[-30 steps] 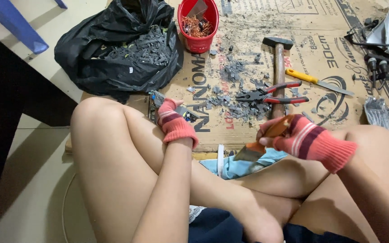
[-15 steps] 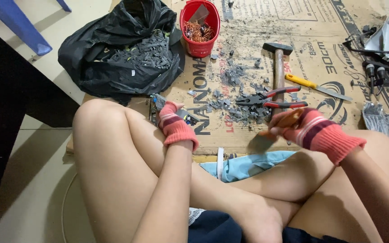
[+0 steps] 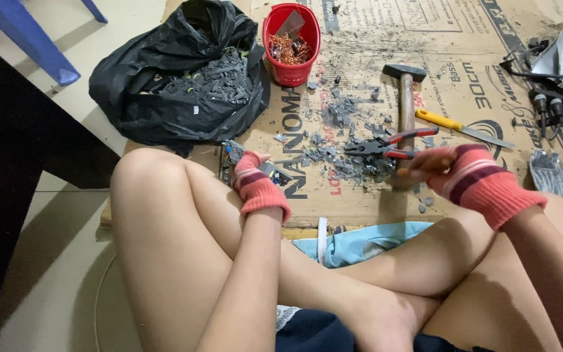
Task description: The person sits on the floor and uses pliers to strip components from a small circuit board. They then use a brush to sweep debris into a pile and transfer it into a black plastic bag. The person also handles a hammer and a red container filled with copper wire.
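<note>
I sit cross-legged at a sheet of cardboard [image 3: 464,65], wearing pink striped gloves. My left hand [image 3: 259,186] rests beside my left knee and pins a small grey circuit-board piece [image 3: 232,151] against the cardboard. My right hand [image 3: 470,176] reaches forward, its fingers curled round the lower end of a hammer [image 3: 404,98] that lies with its wooden handle pointing at me. Red-handled pliers [image 3: 389,142] lie just left of that hand, on a scatter of grey fragments [image 3: 343,140].
A yellow-handled blade [image 3: 464,127] lies right of the hammer. A red bucket [image 3: 281,65] with copper wire stands at the back, beside a black bag [image 3: 144,85] of grey scraps. Cables and metal parts [image 3: 555,91] lie far right, a blue chair leg [image 3: 27,39] far left, a light blue cloth [image 3: 360,241] under my legs.
My right hand has moved forward and up from beside my shin to the hammer's handle end. My left hand has stayed by the knee.
</note>
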